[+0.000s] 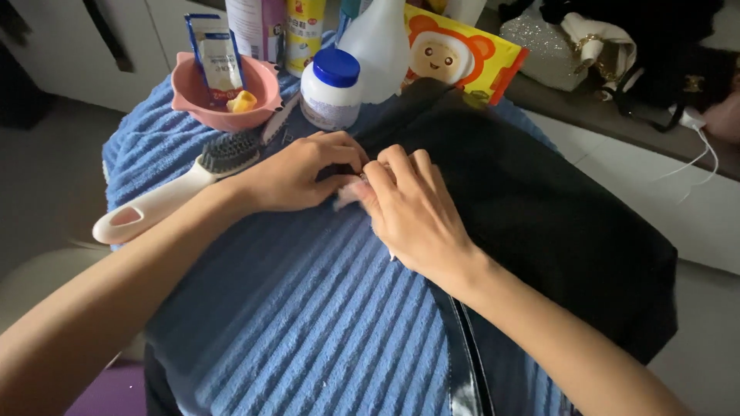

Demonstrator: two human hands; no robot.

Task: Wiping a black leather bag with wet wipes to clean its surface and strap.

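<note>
Blue ribbed towel [308,308] covers the surface nearest the camera, with a black bag [555,223] lying on it. Left hand [297,173] and right hand [408,204] meet at the bag's edge, both pinching it. Just beyond lie a white brush [166,192], a pink bowl [223,96] and a blue-capped jar [330,88].

A home, set up for hand cleaning work. Under the fingers [385,166] lies a blue ribbed towel [308,308]. Just beyond them stand a jar [330,88] and spray bottle [378,46]; to their left, a brush [177,189] and pink bowl [223,92]. Handbags [617,46] crowd a ledge far right.
</note>
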